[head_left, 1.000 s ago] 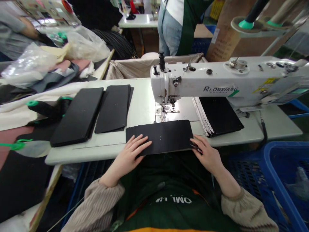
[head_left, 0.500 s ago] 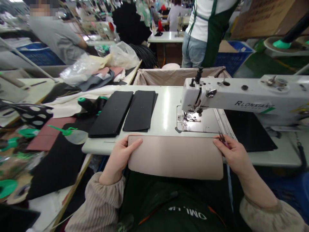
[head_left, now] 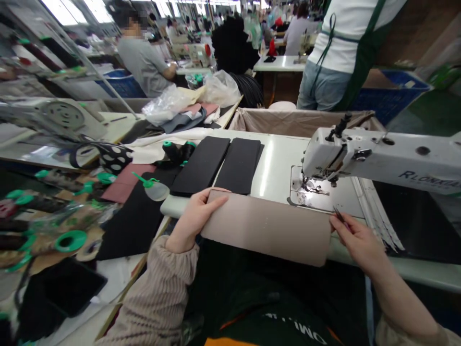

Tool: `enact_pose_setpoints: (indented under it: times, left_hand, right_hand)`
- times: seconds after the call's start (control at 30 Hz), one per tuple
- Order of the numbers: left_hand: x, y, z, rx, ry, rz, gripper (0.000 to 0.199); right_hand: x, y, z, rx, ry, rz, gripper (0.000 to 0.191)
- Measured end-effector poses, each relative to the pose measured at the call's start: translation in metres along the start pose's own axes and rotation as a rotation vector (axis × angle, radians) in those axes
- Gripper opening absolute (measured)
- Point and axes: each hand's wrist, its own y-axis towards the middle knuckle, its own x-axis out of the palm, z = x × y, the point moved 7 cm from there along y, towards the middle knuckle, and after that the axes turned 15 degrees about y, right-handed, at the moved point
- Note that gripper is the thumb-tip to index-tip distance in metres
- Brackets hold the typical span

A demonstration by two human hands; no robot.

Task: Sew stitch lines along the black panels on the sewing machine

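A beige rectangular panel [head_left: 266, 226] is stretched between my two hands at the front edge of the sewing table. My left hand [head_left: 196, 214] pinches its upper left corner, thumb on top. My right hand [head_left: 355, 238] grips the upper right corner, and small dark snips [head_left: 340, 217] lie within its fingers. The panel slopes down toward the right. Just beyond it stand the white sewing machine [head_left: 378, 154] and its lit metal needle plate [head_left: 324, 194]. Two stacks of black panels, one [head_left: 201, 166] left of the other [head_left: 239, 166], lie on the table behind my left hand.
More black pieces [head_left: 418, 221] lie under the machine arm at right. At left are thread spools [head_left: 72, 240], a clear bottle with green spout [head_left: 156, 190] and black material [head_left: 133, 226]. A person in grey [head_left: 140, 62] and an aproned person [head_left: 334, 57] are beyond.
The view has swung to the left, so the table and machine appear farther right. The panel, still held at both corners, now tilts down at its right end.
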Motion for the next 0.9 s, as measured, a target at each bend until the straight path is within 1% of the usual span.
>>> enact_pose_setpoints:
  times: [0.03,0.07,0.1,0.13,0.17,0.2,0.23,0.27,0.3,0.33,0.37,0.43,0.47,0.5,0.53,0.57,0.6,0.67,0.77,0.83,0.9]
  left_hand:
    - [-0.023,0.000,0.013,0.061,0.082,0.121,0.045]
    - [-0.049,-0.001,0.030,0.138,0.166,0.271,0.041]
    - [-0.074,-0.004,0.047,0.233,0.244,0.431,0.036]
    - [-0.096,-0.007,0.064,0.340,0.309,0.568,0.033]
    - [-0.111,-0.007,0.077,0.438,0.369,0.655,0.029]
    - [-0.121,-0.003,0.085,0.526,0.420,0.685,0.027]
    - [-0.124,0.006,0.087,0.589,0.467,0.664,0.026]
    - [-0.122,0.019,0.082,0.625,0.512,0.605,0.026]
    - [-0.115,0.035,0.070,0.641,0.553,0.518,0.028]
    - [-0.107,0.051,0.054,0.628,0.598,0.447,0.031]
    - [-0.096,0.067,0.033,0.604,0.648,0.373,0.035]
    - [-0.069,0.093,-0.013,0.538,0.729,0.177,0.043]
    - [-0.056,0.101,-0.035,0.502,0.754,0.079,0.046]
    - [-0.046,0.105,-0.053,0.478,0.764,0.006,0.049]
    - [-0.039,0.107,-0.065,0.461,0.766,-0.024,0.053]
    - [-0.034,0.107,-0.073,0.450,0.766,-0.038,0.055]
    - [-0.031,0.105,-0.077,0.445,0.765,-0.029,0.057]
    - [-0.032,0.104,-0.076,0.444,0.774,0.023,0.059]
    - [-0.037,0.110,-0.075,0.427,0.834,0.082,0.072]
    - [-0.037,0.118,-0.081,0.386,0.905,0.049,0.076]
    - [-0.034,0.125,-0.083,0.347,0.949,0.019,0.071]
  right_hand:
    - [0.000,0.000,-0.003,-0.023,-0.046,0.001,0.039]
    - [0.000,0.000,-0.004,-0.041,-0.088,0.010,0.040]
    - [-0.001,0.000,-0.005,-0.053,-0.123,0.028,0.042]
    - [-0.002,0.000,-0.005,-0.059,-0.153,0.048,0.043]
    - [-0.004,-0.001,-0.004,-0.063,-0.177,0.070,0.044]
    - [-0.005,-0.002,-0.003,-0.066,-0.195,0.088,0.044]
    - [-0.006,-0.004,-0.002,-0.068,-0.206,0.104,0.044]
    - [-0.006,-0.005,0.001,-0.068,-0.211,0.114,0.044]
    - [-0.006,-0.008,0.004,-0.060,-0.212,0.117,0.044]
    - [-0.007,-0.010,0.009,-0.045,-0.212,0.113,0.044]
    - [-0.008,-0.013,0.014,-0.025,-0.215,0.107,0.043]
    - [-0.013,-0.020,0.026,0.009,-0.230,0.089,0.042]
    - [-0.017,-0.024,0.032,0.020,-0.241,0.083,0.042]
    - [-0.022,-0.028,0.038,0.026,-0.257,0.086,0.041]
    - [-0.027,-0.032,0.043,0.028,-0.272,0.093,0.041]
    - [-0.033,-0.035,0.047,0.027,-0.288,0.108,0.041]
    - [-0.040,-0.039,0.051,0.023,-0.304,0.130,0.040]
    - [-0.051,-0.046,0.052,-0.002,-0.332,0.188,0.039]
    - [-0.066,-0.056,0.040,-0.089,-0.359,0.294,0.038]
    - [-0.075,-0.063,0.028,-0.144,-0.379,0.366,0.037]
    - [-0.084,-0.069,0.019,-0.167,-0.388,0.416,0.035]
